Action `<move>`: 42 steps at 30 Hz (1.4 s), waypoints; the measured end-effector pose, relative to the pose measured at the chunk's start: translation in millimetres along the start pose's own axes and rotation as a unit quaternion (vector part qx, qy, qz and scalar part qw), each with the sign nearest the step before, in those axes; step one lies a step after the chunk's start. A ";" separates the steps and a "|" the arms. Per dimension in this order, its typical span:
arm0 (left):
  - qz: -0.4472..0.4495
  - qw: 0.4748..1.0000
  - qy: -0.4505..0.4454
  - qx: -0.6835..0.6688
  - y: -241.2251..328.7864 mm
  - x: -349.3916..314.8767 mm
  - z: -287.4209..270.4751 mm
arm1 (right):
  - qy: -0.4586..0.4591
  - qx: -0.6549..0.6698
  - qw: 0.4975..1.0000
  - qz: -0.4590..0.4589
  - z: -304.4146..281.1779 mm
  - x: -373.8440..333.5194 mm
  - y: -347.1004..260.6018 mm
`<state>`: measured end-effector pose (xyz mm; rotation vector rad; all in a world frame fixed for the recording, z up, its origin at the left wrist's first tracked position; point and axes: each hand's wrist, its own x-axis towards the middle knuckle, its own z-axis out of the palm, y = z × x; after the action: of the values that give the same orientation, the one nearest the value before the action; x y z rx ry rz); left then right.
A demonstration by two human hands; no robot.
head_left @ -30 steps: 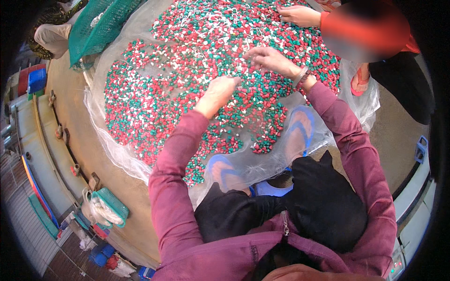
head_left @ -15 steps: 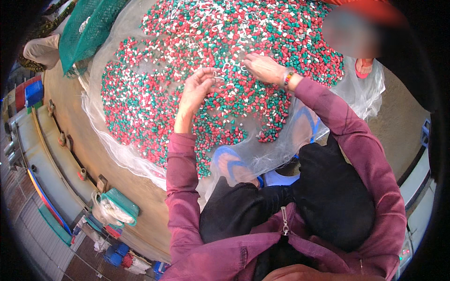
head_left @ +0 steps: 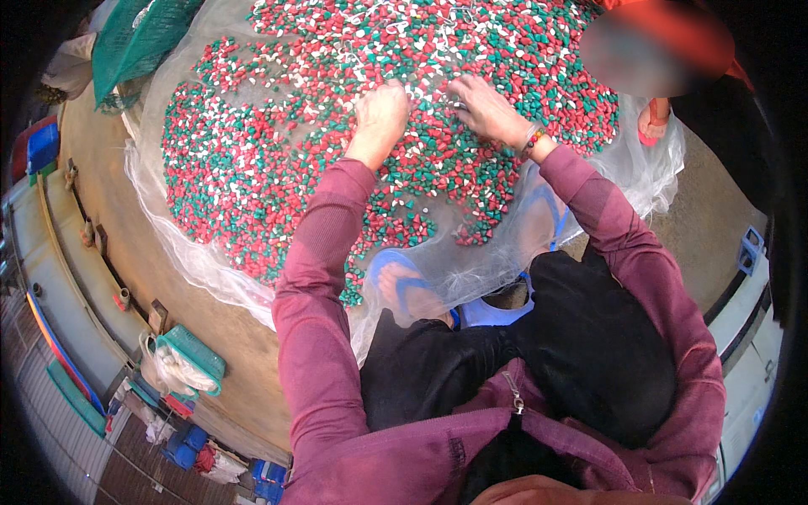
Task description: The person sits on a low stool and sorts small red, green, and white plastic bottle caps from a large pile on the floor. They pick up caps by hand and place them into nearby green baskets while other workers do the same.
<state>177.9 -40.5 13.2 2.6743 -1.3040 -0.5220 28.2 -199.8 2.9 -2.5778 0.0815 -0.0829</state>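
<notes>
A broad layer of small red, green and white cone-like plastic pieces (head_left: 438, 181) is spread over a translucent white mesh sheet (head_left: 198, 265). My left hand (head_left: 383, 114) is over the middle of the layer, back upward and fingers curled closed. What those fingers hold, if anything, is hidden. To its right my right hand (head_left: 486, 108), with a beaded bracelet at the wrist, reaches down among the pieces. Its fingers are bent together, and anything at the tips is too small to name. Thin white plastic strips (head_left: 352, 61) lie scattered beyond my hands.
My feet in blue-strapped sandals (head_left: 408, 286) are at the sheet's near edge. Another person in orange and black (head_left: 715, 126) is at the right. Green netting (head_left: 139, 50) is at the far left, and a green basket with white bags (head_left: 189, 358) stands on the floor.
My left hand has moved away from me and slightly right, turning its back upward. The right hand has shifted slightly right. The whole view has shifted a little.
</notes>
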 end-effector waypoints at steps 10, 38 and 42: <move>-0.026 0.982 -0.016 -0.187 -24.4 -25.0 -36.8 | -0.158 0.073 0.984 -0.051 39.6 4.3 -34.2; 0.078 0.985 0.016 -0.154 -0.9 -4.6 9.1 | -0.040 0.744 0.602 0.286 -60.2 -42.8 14.4; 0.099 0.981 -0.129 -0.106 24.9 -37.2 15.3 | -0.017 0.720 0.628 0.296 -72.6 -39.1 13.0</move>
<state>132.8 -26.3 14.7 2.3327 -1.4640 -0.9458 -16.8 -246.3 55.7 -0.8242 0.5762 0.1182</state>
